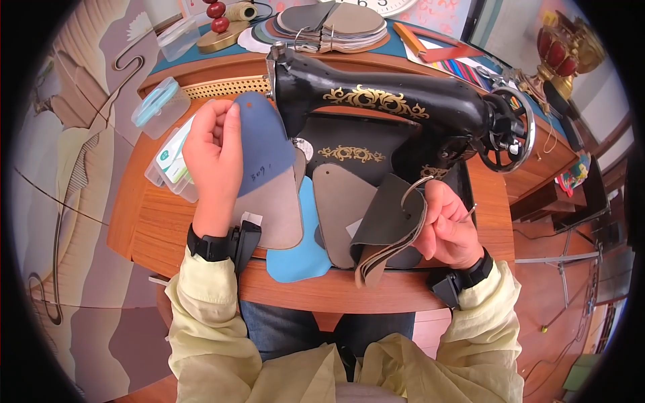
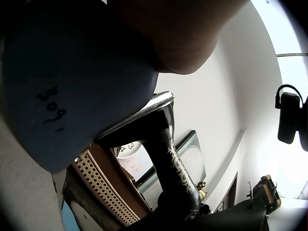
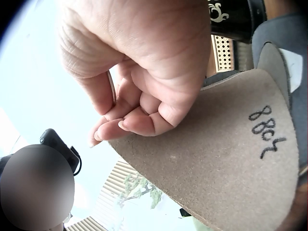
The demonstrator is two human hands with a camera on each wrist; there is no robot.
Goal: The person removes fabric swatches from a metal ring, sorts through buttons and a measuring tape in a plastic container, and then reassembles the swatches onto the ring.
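My left hand (image 1: 213,154) pinches a dark blue leather swatch (image 1: 263,138) near its punched hole. Handwriting marks the swatch's lower part. In my right hand (image 1: 451,225) is an opened metal ring (image 1: 418,182), its free end sticking out past the fingers. Dark swatches (image 1: 386,218) hang threaded on that ring, curling downward. The right wrist view shows a taupe swatch (image 3: 240,139) with a handwritten number just below the curled fingers. Between the hands lie a grey-taupe swatch (image 1: 341,201), a bright blue swatch (image 1: 299,260) and another taupe swatch (image 1: 274,215), partly overlapping.
A black sewing machine (image 1: 383,94) with gold ornament stands behind the swatches on a wooden table (image 1: 309,295). Plastic boxes (image 1: 161,107) sit at the left. Farther back are a ringed stack of swatches (image 1: 332,30), a thread spool (image 1: 240,11) and an orange-red ruler (image 1: 449,54).
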